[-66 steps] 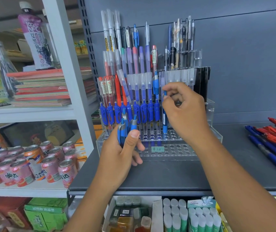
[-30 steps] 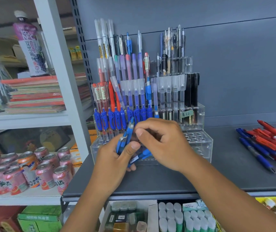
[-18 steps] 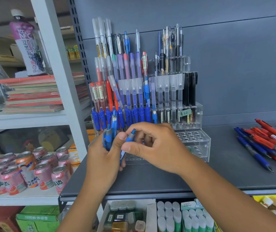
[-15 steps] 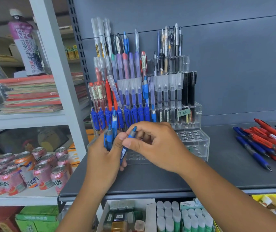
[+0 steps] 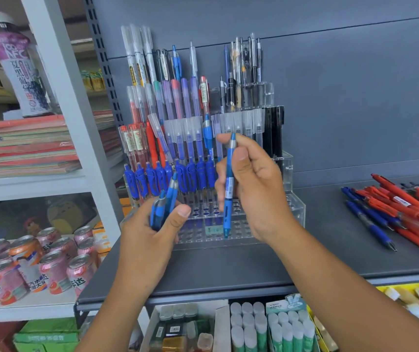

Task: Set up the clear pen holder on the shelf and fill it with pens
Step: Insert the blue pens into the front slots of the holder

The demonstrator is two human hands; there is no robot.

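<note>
dark grey shelf board and a grey back panel make the place of work. just beyond both hands stands the clear pen holder, touching the board, a stepped block of transparent hard plastic with rows of round holes. its back tiers are full of upright pens, while the two front tiers, nearest to the hands, show many free holes.

right hand pinches one blue pen between thumb and fingers. the pen's long axis is almost upright, tip down, and the tip hangs just before the front tiers, so this hand is the nearer one to the free holes. i judge that the next move is short: forward and straight down, keeping the axis vertical so that the narrow tip meets a hole.

left hand grips a small bundle of blue pens, a little to the left of the holder's front.

the pen is smooth plastic, with a white label at its middle and a ribbed grip near the tip. to the right of the hands, well apart, loose red and blue pens lie flat.
</note>
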